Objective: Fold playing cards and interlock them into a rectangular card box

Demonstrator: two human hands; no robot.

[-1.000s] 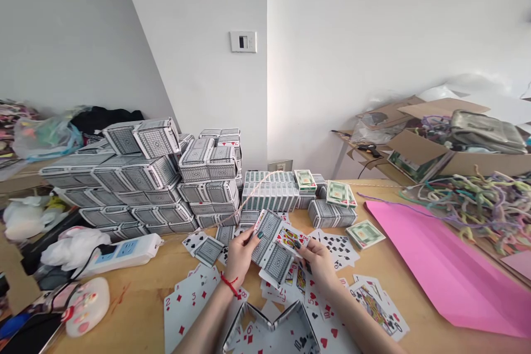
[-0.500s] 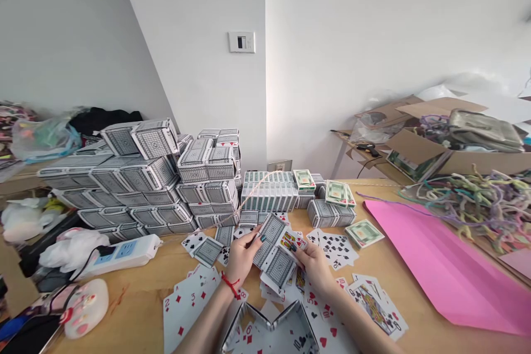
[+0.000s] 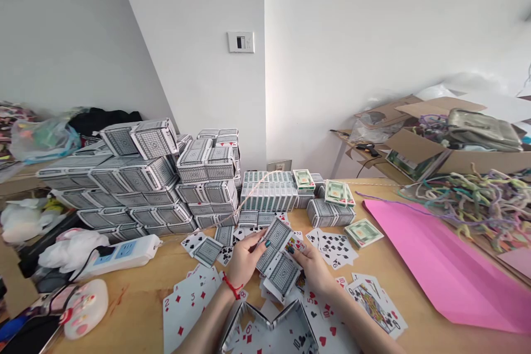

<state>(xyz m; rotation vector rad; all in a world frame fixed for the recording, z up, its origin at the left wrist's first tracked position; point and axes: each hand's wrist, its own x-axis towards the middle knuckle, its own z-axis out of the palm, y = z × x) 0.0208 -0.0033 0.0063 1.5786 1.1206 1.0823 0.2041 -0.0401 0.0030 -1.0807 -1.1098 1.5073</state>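
"Cards, held cluster (image 3: 279,265): position and facing?"

"Over the desk (image 3: 139,287), between both hands. Patterned grey backs up, overlapping, whole piece tilted. Colored picture face visible at its right side."

"Left hand (image 3: 244,260)?"

"Gripping the cluster's left edge, thumb on top. Dark green nail polish; red cord bracelet (image 3: 233,286) at the wrist."

"Right hand (image 3: 316,271)?"

"Closed on the right edge, thumb pressed by the picture face. Fingers beneath mostly hidden."

"Directly below?"

"Loose cards, face up, red suits and black mixed. Nearer the wearer, an open card frame (image 3: 306,318), V-notch pointing towards the wearer, loose cards visible inside its outline. Near edge cut off by the view."

"Flanks?"

"Left, fan of diamonds (image 3: 194,301). Right, queen card (image 3: 371,304) among others; beyond the right hand, spade cards (image 3: 337,248)."

"Back of the desk?"

"Large stack of card-covered blocks (image 3: 128,171) on the left, a second stack (image 3: 207,171) beside it. Then a row of packs (image 3: 269,191), and green card box (image 3: 364,232) lying flat to the right."

"Outer edges?"

"Power strip (image 3: 120,254) left. Right, pink sheet (image 3: 440,260), then tangled fuzzy strands (image 3: 477,204) in front of an open cardboard box (image 3: 481,160)."
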